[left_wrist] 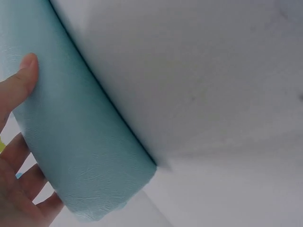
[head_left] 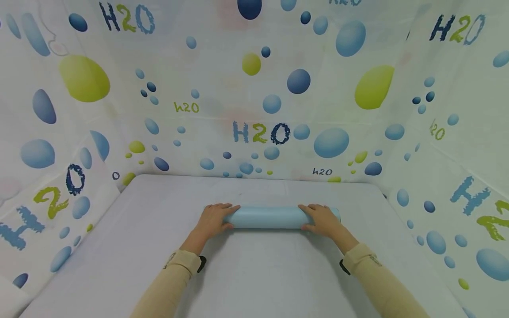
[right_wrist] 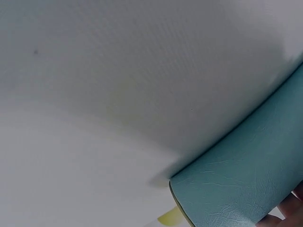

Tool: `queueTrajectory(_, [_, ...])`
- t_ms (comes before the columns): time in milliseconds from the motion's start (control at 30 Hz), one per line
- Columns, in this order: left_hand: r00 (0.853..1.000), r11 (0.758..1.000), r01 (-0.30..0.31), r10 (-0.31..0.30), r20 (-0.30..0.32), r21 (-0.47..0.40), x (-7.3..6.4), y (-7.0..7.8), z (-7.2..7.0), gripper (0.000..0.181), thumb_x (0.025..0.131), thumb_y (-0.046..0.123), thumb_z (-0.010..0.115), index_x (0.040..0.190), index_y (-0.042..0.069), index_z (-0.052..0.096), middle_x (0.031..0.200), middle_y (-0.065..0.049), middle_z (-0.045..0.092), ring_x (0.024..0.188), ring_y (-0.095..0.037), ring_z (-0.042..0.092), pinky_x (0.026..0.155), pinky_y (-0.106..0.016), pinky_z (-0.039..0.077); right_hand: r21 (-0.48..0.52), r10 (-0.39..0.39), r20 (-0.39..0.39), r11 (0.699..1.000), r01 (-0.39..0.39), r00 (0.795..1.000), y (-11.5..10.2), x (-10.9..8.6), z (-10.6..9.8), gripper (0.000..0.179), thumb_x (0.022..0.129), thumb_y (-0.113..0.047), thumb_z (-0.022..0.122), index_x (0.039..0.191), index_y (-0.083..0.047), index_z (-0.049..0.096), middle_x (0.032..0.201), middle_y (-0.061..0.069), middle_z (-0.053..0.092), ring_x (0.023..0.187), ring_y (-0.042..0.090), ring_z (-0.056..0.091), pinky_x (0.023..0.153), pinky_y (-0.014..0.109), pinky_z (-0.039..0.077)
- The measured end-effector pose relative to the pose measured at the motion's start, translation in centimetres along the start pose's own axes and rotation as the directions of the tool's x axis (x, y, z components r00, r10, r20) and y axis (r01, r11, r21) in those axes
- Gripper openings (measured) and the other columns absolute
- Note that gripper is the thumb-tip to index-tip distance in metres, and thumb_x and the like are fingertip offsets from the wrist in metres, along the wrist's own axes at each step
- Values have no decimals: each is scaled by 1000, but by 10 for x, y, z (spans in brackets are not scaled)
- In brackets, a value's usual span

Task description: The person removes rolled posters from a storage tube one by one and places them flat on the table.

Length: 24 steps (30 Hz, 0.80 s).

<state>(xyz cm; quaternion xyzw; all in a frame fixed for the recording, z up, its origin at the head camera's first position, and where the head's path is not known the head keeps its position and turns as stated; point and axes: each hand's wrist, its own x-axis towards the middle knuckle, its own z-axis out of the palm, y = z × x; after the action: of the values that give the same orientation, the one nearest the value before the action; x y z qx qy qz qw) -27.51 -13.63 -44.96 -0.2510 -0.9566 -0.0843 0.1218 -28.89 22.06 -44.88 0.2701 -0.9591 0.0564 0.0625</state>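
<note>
A pale blue roll (head_left: 268, 217), apparently a rolled-up mat of creased leather-like sheet, lies crosswise on the white table. My left hand (head_left: 214, 219) grips it near its left end. In the left wrist view the thumb (left_wrist: 29, 71) lies on top of the roll (left_wrist: 80, 127), while the other fingers are along its opposite side. Near the right end my right hand (head_left: 323, 219) grips the roll, thumb on the near side and fingers over the top. The right wrist view shows the roll's open end (right_wrist: 182, 205) and only some fingertips (right_wrist: 270, 221); the thumb is hidden there.
The white tabletop (head_left: 270, 274) stretches around the roll on every side. Behind it and to both sides hang white sheets (head_left: 222, 79) printed with blue and green drops and "H2O" lettering. The table's back edge lies a short way beyond the roll.
</note>
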Motion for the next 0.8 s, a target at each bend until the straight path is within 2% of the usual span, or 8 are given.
queueTrajectory(133, [1000,1000,16,-16,27,2,-1,3,-4,60,65,32,71,121,25,49,116,-5,52,104,-23,49,80,-45,38,6,-11,-12,1000,11,1000,-3,-4,-2,65,72,-42,63,126,-12,42,111,15,51,102,31,47,84,51,33])
queueTrajectory(333, [998,1000,8,-9,62,17,-6,10,-7,60,65,35,71,120,27,50,115,-3,53,101,-22,52,76,-41,41,-7,5,-5,1000,-5,1000,-5,-15,-2,64,72,-43,62,125,-13,43,110,15,52,100,31,48,84,46,36])
queueTrajectory(600, [998,1000,-3,3,58,-8,-16,19,-12,59,63,34,72,118,25,52,113,-3,54,101,-21,52,78,-40,41,1,5,-6,1000,-5,1000,-7,-27,-2,65,71,-45,62,125,-14,44,111,15,52,99,33,49,82,46,37])
queueTrajectory(800, [998,999,-44,43,52,31,-23,24,-10,60,63,37,71,119,25,51,112,-3,55,97,-20,54,74,-37,43,-13,-4,-2,1000,4,1000,-10,-38,-3,64,71,-45,62,124,-13,45,109,13,53,97,31,50,81,44,39])
